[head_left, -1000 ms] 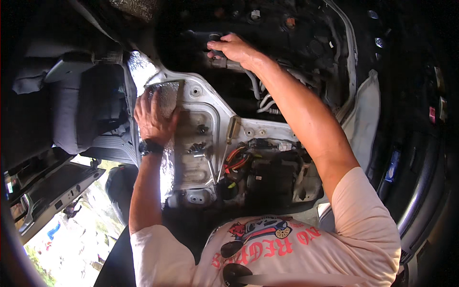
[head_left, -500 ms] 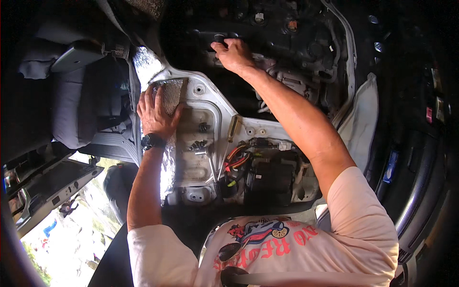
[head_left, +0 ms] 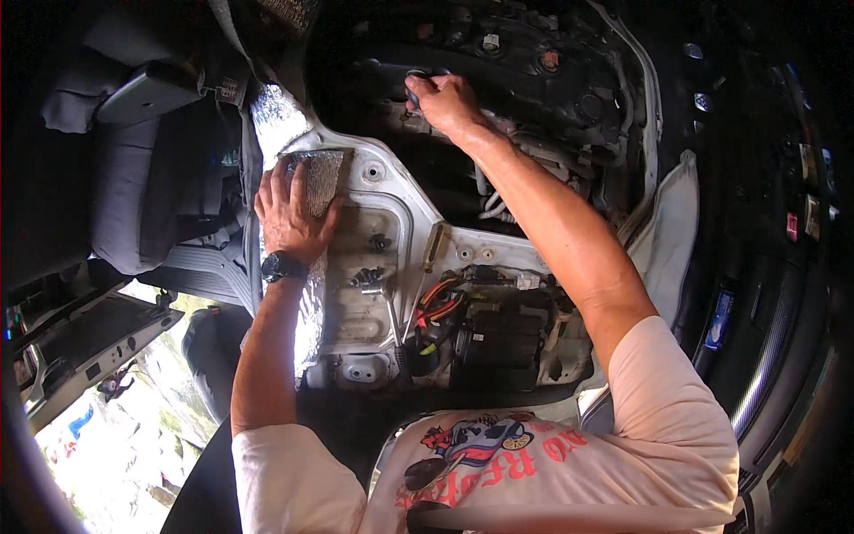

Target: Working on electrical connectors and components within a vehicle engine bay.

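Palm down, my left hand [head_left: 294, 214] rests on a silver foil insulation pad [head_left: 322, 178] along the left side of the white metal panel [head_left: 400, 209]. Its fingers are stretched out and hold nothing. Over the black engine cover [head_left: 516, 89], my right hand [head_left: 449, 105] is closed with its fingertips around a small dark cap [head_left: 412, 101]. Only the edge of that cap shows past the fingers. Just above it is a dark round opening [head_left: 416, 75] in the cover.
A socket wrench [head_left: 392, 316] and a screwdriver [head_left: 434, 245] lie on the panel. Beside them are orange-sleeved cables [head_left: 440, 298] and a black battery-like box [head_left: 498, 347]. A grey seat [head_left: 133, 205] stands at the left. An open door [head_left: 89, 347] lies beyond it.
My right hand has shifted slightly right and down, and the dark cap now shows in its fingers, apart from the round opening. My left hand stays on the foil pad.
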{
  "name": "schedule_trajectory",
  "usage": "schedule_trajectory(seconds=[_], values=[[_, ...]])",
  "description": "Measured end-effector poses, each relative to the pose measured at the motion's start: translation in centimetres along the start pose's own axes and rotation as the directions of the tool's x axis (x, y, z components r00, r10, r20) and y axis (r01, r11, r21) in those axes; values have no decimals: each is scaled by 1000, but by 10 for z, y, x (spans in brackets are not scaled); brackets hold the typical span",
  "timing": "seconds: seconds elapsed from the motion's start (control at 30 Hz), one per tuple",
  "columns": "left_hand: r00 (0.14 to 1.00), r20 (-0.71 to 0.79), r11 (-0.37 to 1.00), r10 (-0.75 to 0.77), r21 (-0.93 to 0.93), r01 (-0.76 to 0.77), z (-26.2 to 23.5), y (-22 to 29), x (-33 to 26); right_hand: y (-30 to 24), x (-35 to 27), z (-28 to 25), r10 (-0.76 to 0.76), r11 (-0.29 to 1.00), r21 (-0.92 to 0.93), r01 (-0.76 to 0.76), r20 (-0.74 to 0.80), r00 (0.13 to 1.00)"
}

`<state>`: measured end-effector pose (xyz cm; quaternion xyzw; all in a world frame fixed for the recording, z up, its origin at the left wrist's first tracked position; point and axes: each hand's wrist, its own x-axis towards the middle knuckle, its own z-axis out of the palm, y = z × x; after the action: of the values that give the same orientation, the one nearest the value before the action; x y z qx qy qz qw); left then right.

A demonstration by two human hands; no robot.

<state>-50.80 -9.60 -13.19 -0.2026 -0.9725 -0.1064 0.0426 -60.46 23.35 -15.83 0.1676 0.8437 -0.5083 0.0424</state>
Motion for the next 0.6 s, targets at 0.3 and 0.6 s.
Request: schedule_trajectory(seconds=[0.3, 0.6], values=[[998, -58, 999, 15, -38, -18, 10, -11, -2, -21, -31, -16, -238, 953, -224, 205, -134, 962], [997, -69, 999, 39, 16, -38, 20, -14, -7, -10, -290, -12, -426, 852, -142, 503, 370, 826]])
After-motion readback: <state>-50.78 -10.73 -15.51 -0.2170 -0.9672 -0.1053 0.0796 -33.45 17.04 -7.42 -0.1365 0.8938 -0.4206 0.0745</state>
